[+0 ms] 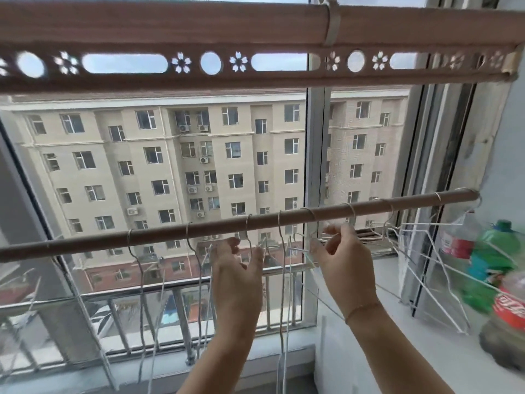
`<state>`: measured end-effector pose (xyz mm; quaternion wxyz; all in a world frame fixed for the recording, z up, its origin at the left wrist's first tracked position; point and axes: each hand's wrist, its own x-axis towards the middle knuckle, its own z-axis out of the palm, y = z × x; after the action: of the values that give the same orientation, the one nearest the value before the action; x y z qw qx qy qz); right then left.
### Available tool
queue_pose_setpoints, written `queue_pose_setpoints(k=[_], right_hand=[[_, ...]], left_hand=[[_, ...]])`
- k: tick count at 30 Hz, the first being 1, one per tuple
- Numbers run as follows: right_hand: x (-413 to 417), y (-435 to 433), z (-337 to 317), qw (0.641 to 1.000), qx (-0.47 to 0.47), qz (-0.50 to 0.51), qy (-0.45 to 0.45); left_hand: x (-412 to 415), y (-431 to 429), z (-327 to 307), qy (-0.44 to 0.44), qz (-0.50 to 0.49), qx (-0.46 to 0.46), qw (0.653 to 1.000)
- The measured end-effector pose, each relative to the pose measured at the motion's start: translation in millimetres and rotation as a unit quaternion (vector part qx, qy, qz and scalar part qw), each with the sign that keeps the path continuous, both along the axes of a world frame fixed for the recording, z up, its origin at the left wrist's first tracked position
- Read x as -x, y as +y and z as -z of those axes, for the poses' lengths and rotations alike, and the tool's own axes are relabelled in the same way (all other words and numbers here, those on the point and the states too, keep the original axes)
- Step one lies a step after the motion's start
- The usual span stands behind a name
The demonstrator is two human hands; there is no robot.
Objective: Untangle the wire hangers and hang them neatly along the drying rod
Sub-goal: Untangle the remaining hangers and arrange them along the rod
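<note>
A brown drying rod runs across the view, sloping up to the right. Several white wire hangers hang from it by their hooks, spread along its length, their wires crossing below the rod. My left hand is raised just under the rod, fingers loosely spread among the hanger necks, holding nothing that I can see. My right hand is raised beside it and pinches the neck wire of a hanger just below the rod. More hangers bunch together near the rod's right end.
A larger brown rack bar with flower cut-outs runs overhead. The window and its outer metal railing are behind the rod. Plastic bottles, green and red-labelled, stand on the white sill at right.
</note>
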<state>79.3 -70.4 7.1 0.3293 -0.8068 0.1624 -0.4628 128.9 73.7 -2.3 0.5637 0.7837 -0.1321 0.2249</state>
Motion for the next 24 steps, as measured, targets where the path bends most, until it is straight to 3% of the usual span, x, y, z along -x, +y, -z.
queue_pose_setpoints(k=[3, 9, 13, 18, 24], right_hand=[[-1, -11, 0, 1.000, -0.016, 0.023, 0.008], [4, -21, -1, 0.999, -0.004, 0.039, 0.005], [8, -14, 1, 1.000, -0.004, -0.011, 0.021], [4, 18, 3, 0.994, -0.012, -0.107, 0.032], [-11, 46, 6, 0.994, -0.032, -0.102, 0.025]], left_hand=[[-11, 0, 0, 0.026, 0.018, -0.032, 0.999], [-18, 3, -2, 0.019, 0.082, 0.004, 0.996], [-20, 4, -1, 0.066, 0.151, 0.048, 0.985], [-26, 11, 1, 0.071, 0.160, 0.097, 0.980], [-27, 30, -3, 0.043, 0.163, 0.127, 0.977]])
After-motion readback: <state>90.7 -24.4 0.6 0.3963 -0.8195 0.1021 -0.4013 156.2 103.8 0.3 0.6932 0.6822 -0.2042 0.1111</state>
